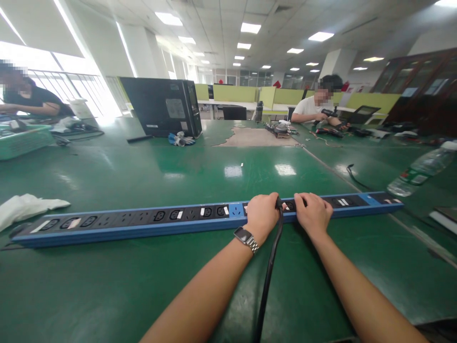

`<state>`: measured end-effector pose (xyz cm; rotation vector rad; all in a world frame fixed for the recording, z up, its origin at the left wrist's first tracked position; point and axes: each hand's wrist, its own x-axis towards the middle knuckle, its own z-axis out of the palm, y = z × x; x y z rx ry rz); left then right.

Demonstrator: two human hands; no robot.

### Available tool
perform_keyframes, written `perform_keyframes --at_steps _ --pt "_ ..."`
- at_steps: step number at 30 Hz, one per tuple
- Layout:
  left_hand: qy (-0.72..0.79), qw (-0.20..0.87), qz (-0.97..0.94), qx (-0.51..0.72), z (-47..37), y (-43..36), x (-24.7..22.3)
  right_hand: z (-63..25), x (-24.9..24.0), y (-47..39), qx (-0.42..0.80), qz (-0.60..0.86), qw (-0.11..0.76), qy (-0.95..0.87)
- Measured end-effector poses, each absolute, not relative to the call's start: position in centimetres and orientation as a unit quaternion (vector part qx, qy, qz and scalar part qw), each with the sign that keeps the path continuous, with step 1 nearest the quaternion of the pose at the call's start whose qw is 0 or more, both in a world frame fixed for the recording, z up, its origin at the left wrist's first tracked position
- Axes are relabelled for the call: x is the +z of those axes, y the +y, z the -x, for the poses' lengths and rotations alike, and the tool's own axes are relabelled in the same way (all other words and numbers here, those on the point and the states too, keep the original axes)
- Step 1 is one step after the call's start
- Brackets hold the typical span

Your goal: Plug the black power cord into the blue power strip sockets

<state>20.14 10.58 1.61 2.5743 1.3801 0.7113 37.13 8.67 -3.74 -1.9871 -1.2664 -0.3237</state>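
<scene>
A long blue power strip (135, 233) with black sockets lies across the green table. My left hand (262, 216), with a watch (245, 237) on its wrist, is closed around the plug end of a black cable (270, 271) at the strip's sockets, right of a blue socket (236, 210). The cable hangs down toward the bottom of the view. Just to the right, my right hand (313, 214) is closed over the strip, its fingers curled on the top and its thumb hidden. Whether the plug is seated in a socket is hidden by the left hand.
A plastic bottle (417, 174) lies tilted at right. White tissue (30, 207) is at left. Behind stand a black computer case (167, 107), gloves (181, 139) and a green basket (24, 141). One person (316, 105) sits at back right, another (32, 97) at left.
</scene>
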Motion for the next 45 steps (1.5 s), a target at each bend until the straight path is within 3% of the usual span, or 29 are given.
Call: perform_keyframes --at_steps 9,15,20,24,28,37,43,45 --pt "0.413 0.055 -0.877 0.239 -20.8 10.2 0.6 -37.0 -3.6 8.5 -0.136 0.774 0.365 -0.499" --pt "0.36 0.124 -0.831 0.406 -20.0 10.1 1.5 -37.0 -3.8 8.8 -0.153 0.777 0.366 -0.489" --pt "0.389 0.092 -0.778 0.484 -11.5 10.7 2.9 -37.1 -3.8 8.7 -0.145 0.777 0.368 -0.489" --pt "0.562 0.046 -0.696 0.446 -1.3 11.5 1.3 -37.0 -3.7 8.7 -0.144 0.779 0.367 -0.487" --pt "0.573 0.045 -0.722 0.385 3.2 11.5 -0.2 -37.0 -3.8 8.7 -0.15 0.781 0.365 -0.484" --pt "0.468 0.009 -0.802 0.372 2.0 11.2 -1.1 -37.2 -3.9 8.5 -0.151 0.78 0.354 -0.493" --pt "0.568 0.078 -0.651 0.498 -1.3 10.1 1.0 -37.2 -4.0 8.6 -0.152 0.782 0.359 -0.486" --pt "0.539 0.106 -0.688 0.474 -3.9 9.9 1.8 -37.2 -4.0 8.6 -0.15 0.781 0.36 -0.488"
